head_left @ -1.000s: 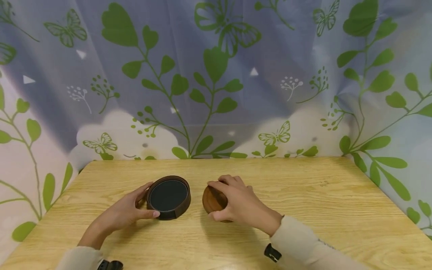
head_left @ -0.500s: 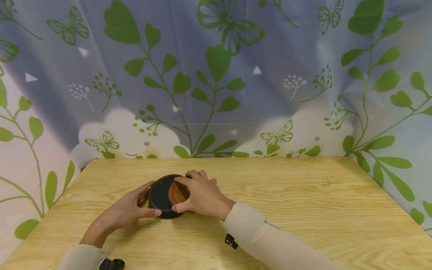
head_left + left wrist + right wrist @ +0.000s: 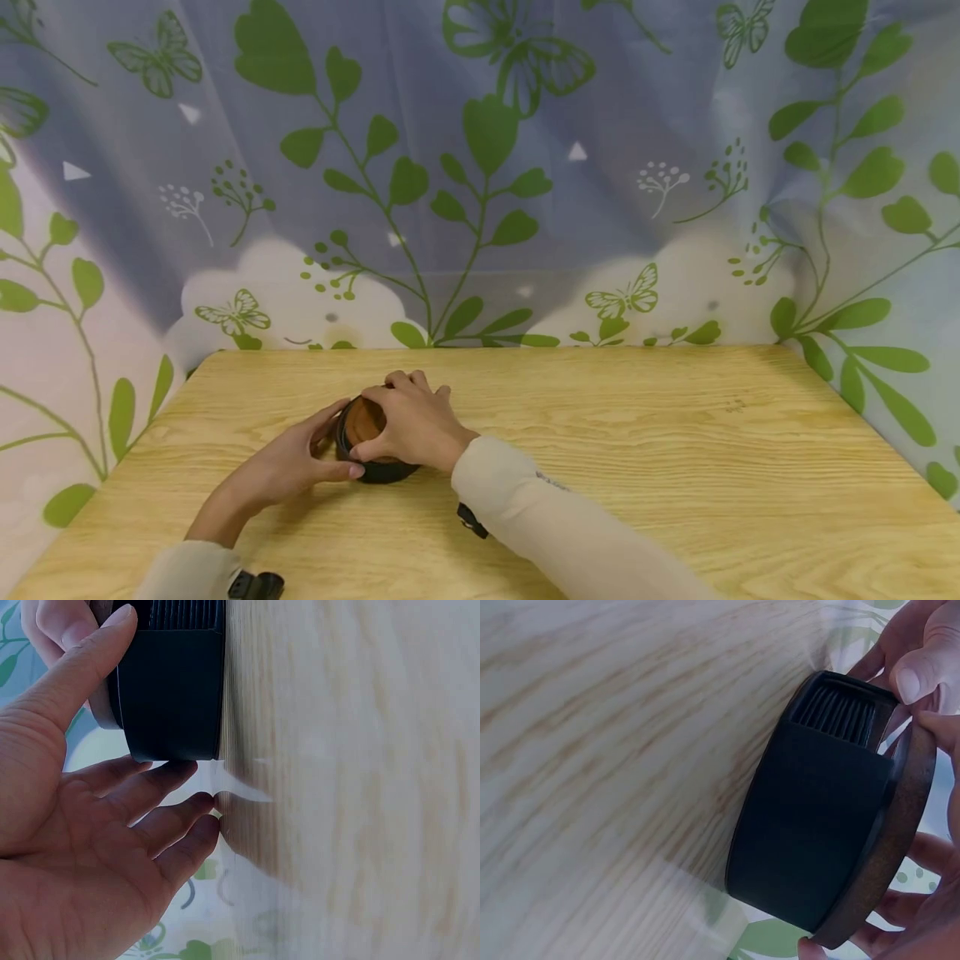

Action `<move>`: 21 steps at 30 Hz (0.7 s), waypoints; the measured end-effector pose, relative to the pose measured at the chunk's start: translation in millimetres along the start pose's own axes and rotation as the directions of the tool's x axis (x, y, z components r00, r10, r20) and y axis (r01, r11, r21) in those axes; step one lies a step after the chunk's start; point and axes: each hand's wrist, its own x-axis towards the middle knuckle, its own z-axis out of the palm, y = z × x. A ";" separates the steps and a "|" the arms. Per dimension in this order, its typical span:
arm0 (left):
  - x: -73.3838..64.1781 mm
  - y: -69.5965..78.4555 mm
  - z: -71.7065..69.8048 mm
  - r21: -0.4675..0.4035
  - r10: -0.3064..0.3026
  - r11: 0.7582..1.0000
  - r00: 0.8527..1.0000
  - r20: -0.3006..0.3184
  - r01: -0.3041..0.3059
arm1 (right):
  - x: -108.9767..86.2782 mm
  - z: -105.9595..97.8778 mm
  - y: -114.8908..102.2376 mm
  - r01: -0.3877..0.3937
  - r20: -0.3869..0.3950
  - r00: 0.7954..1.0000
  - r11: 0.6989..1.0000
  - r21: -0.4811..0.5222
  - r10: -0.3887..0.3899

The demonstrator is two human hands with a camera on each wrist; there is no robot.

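A round wooden coaster [image 3: 363, 423] is at the top of a round black coaster holder [image 3: 387, 473], which stands upright on the table. My right hand [image 3: 422, 423] grips the coaster by its edge, fingers at the far side and thumb at the near side. In the right wrist view the coaster [image 3: 901, 834] lies along the open rim of the holder [image 3: 810, 806]. Dark ridged layers show through a notch in the holder's wall. My left hand [image 3: 288, 460] steadies the holder from the left, thumb at the front rim, fingers curved along its side. The holder's inside is mostly hidden.
The light wooden table [image 3: 637, 467] spreads out on both sides of the hands. A curtain [image 3: 480, 208] with green leaves and butterflies hangs behind the table and along its sides. Each sleeve carries a black wrist device [image 3: 257, 585].
My right hand has carried the wooden coaster leftward from beside the holder to over its opening. My left hand has stayed at the holder, which stands in place.
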 end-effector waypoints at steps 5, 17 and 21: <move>0.0 -0.1 0.2 0.004 -0.012 1.000 1.000 -0.006 0.013 | 3.6 2.9 -4.0 -0.014 -0.002 1.000 0.999 -0.038 0.014; 1.2 -1.0 -0.1 0.011 -0.023 1.000 1.000 -0.009 0.023 | 7.9 8.7 -10.5 -0.034 -0.017 0.999 0.995 -0.090 0.033; 1.3 -0.3 -0.6 -0.002 -0.023 1.000 1.000 -0.005 0.023 | 8.2 8.3 -12.9 -0.022 -0.028 0.999 0.997 -0.072 0.020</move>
